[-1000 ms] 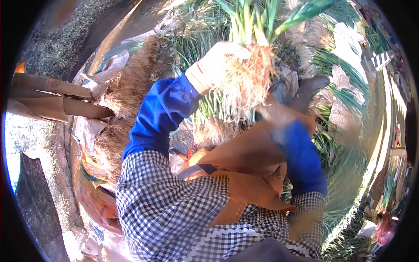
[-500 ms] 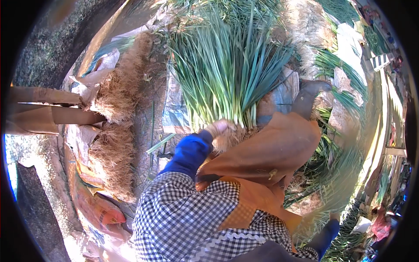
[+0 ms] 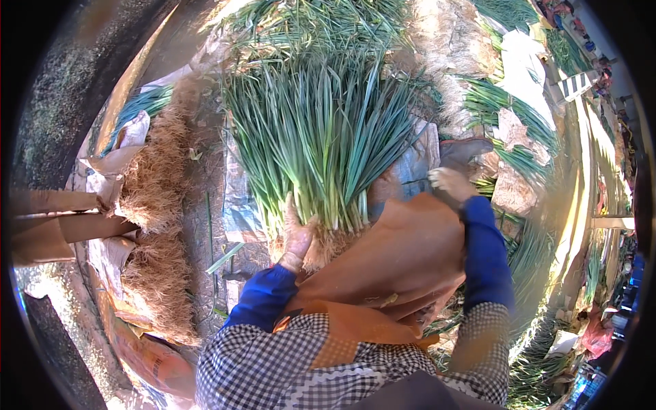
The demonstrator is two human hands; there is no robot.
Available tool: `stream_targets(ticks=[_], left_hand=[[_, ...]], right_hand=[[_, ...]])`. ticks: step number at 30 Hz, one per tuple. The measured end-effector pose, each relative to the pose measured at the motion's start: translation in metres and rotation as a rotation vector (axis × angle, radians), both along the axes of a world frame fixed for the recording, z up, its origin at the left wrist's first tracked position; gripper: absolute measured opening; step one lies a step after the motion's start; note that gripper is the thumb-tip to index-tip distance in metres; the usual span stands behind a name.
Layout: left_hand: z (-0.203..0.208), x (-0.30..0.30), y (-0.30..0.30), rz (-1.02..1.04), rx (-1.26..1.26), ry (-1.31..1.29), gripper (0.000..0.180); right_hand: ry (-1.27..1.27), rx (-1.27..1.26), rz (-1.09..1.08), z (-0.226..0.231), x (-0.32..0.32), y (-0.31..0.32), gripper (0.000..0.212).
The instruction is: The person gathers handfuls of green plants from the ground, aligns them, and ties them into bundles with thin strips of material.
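A broad bundle of green onions (image 3: pixel 321 143) lies with its leaves pointing away from me and its pale, hairy roots nearest me. My left hand (image 3: pixel 297 236) rests against the white stems at the bundle's left side, its thumb and a finger spread apart. Out to the right, my right hand (image 3: pixel 452 184) hovers near a dark boot (image 3: pixel 465 149), away from the bundle. Motion blurs its fingers, and I see nothing held there. Under the onions lies a blue and white sack (image 3: pixel 239 205). A brown apron (image 3: pixel 389 253) covers my lap, just below the roots.
Stacked onion bundles with brown roots (image 3: pixel 160 280) form a row at left, beside wooden beams (image 3: pixel 61 225). More loose green onions (image 3: pixel 321 24) lie at the far side. On the right are further bundles (image 3: pixel 512 102) with paper wraps and a pale rail (image 3: pixel 594 130).
My left hand has moved from the roots' middle to the stems' left side. My right arm, earlier low at the right, now reaches forward. The whole view has shifted, with the bundle farther left.
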State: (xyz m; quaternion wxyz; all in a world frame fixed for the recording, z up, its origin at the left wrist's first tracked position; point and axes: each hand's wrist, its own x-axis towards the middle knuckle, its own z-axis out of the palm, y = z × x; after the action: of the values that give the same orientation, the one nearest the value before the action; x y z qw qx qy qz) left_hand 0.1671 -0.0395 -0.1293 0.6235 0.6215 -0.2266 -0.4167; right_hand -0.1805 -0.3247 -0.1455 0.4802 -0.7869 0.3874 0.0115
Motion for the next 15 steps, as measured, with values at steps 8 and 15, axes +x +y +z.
stream_targets(ticks=[8, 15], left_hand=[[-0.091, 0.013, -0.009, -0.789, 0.61, -1.308, 0.064], [-0.069, 0.011, -0.017, -0.758, 0.594, -1.065, 0.067]], right_hand=[[0.196, -0.015, -0.512, -0.127, 0.036, -0.062, 0.052], [0.505, -0.265, -0.515, -0.172, 0.039, -0.073, 0.066]])
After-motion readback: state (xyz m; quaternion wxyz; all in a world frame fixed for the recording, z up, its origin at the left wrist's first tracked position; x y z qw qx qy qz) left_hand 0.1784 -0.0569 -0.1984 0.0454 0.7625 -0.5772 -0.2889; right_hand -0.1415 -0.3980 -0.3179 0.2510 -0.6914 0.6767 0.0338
